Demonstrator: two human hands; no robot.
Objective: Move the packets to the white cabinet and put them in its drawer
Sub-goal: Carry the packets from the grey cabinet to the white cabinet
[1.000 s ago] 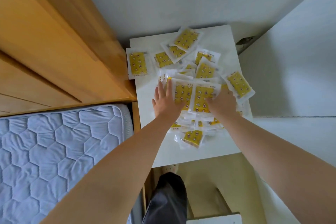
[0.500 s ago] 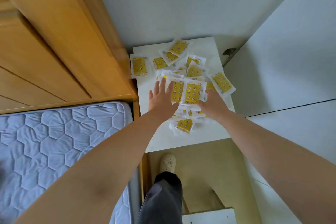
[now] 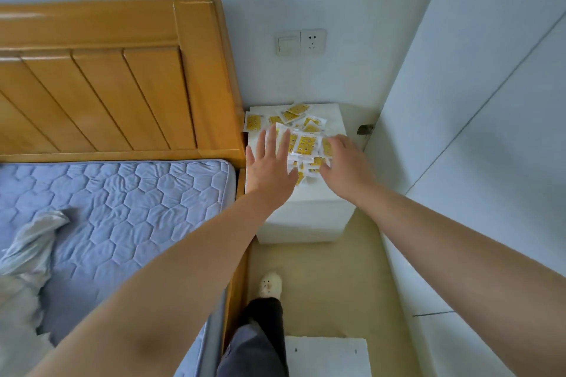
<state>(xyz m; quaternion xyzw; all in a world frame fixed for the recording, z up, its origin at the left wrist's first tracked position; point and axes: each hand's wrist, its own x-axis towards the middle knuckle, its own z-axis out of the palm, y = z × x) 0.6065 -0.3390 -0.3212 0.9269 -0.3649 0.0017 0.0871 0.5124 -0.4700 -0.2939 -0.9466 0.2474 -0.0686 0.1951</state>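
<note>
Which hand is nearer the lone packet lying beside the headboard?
Left. The left hand has fingertips just short of that packet; the right hand sits across the pile, farther right.

both forearms stretch toward the far side, the bare left hand (image 3: pixel 272 168) palm down with fingers straight and spread, the bare right hand (image 3: pixel 347 167) near it, knuckles up, fingers bent downward.

packets (image 3: pixel 301 144): yellow-and-white sachets; loose overlapping heap; atop white cabinet (image 3: pixel 306 217)
</note>
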